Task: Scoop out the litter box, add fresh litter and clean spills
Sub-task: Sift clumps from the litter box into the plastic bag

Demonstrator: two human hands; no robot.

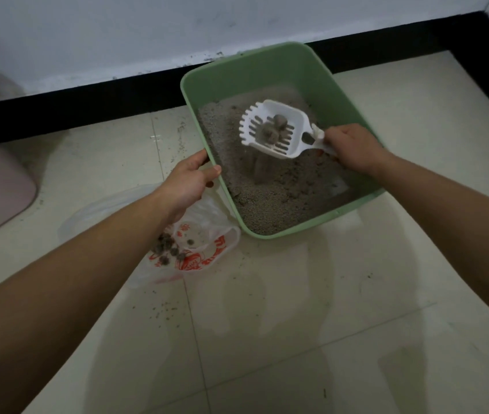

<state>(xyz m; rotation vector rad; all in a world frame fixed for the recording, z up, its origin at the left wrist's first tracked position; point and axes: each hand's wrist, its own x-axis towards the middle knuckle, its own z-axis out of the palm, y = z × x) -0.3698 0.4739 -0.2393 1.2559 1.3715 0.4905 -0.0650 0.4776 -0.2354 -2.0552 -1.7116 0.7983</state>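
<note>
Litter box (267, 73): on floor (297, 294) by skirting (87, 97); judged rigid, litter-heavy; hold at rim.
Left hand (188, 182): grips box's left rim.
Right hand (353, 150): closed round scoop (295, 124) handle.
Handling: scoop likely light, stiff; clumps (274, 127) loose, keep level.

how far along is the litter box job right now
Done: several clumps lie in the plastic bag. In hand: the right hand holds the scoop, carrying more clumps above the litter, while the left hand grips the litter box rim. Left: tip this load into the bag, add fresh litter (none in view), and clean the spilled grains on the floor.
</note>
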